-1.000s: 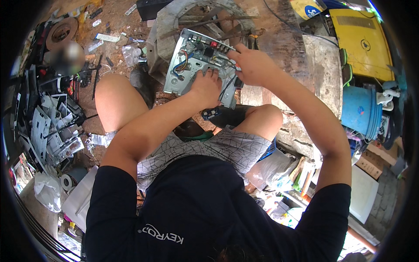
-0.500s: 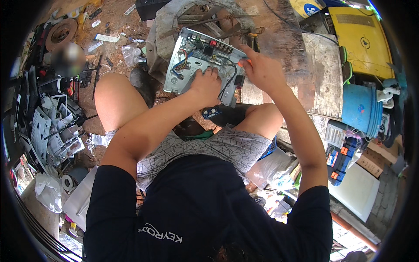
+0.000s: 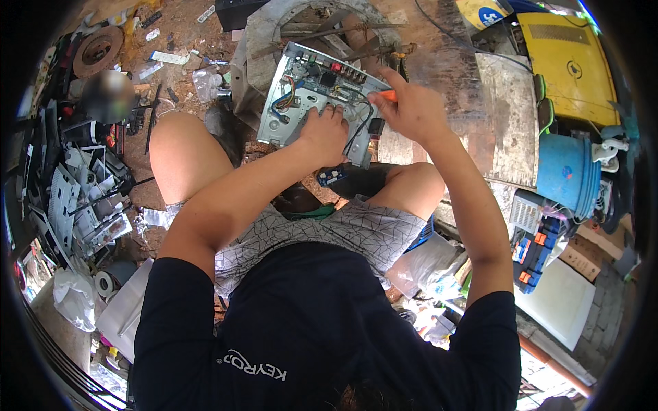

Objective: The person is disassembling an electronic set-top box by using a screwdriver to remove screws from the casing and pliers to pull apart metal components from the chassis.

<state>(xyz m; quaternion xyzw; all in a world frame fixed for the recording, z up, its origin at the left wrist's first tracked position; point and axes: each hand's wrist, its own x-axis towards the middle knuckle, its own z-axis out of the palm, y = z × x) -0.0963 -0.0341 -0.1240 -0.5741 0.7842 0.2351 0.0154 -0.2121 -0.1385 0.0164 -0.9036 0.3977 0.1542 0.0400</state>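
Note:
An open metal electronics casing (image 3: 274,123) lies tilted in front of me, against a round metal frame. Inside it are a green circuit board (image 3: 327,79) with a row of connectors along the far edge, coloured wires (image 3: 282,103) and a black cable (image 3: 356,133). My left hand (image 3: 323,135) grips the near edge, fingers over the bare base plate, thumb mostly hidden. At the casing's right side my right hand (image 3: 415,113) is closed on an orange-handled screwdriver (image 3: 388,95), whose shaft is hard to make out. A small blue board (image 3: 332,177) sits just below the casing.
The worn round frame (image 3: 257,41) stands behind the casing, with metal strips across it. Scrap metal parts (image 3: 89,198) are heaped at the left. To the right are a wooden board (image 3: 507,116), a yellow casing (image 3: 565,68), a blue bucket (image 3: 565,171) and a blue-orange toolbox (image 3: 538,253).
My right hand has shifted slightly and turned, so more of the orange handle shows between thumb and index finger. The left hand and the casing stay almost unchanged.

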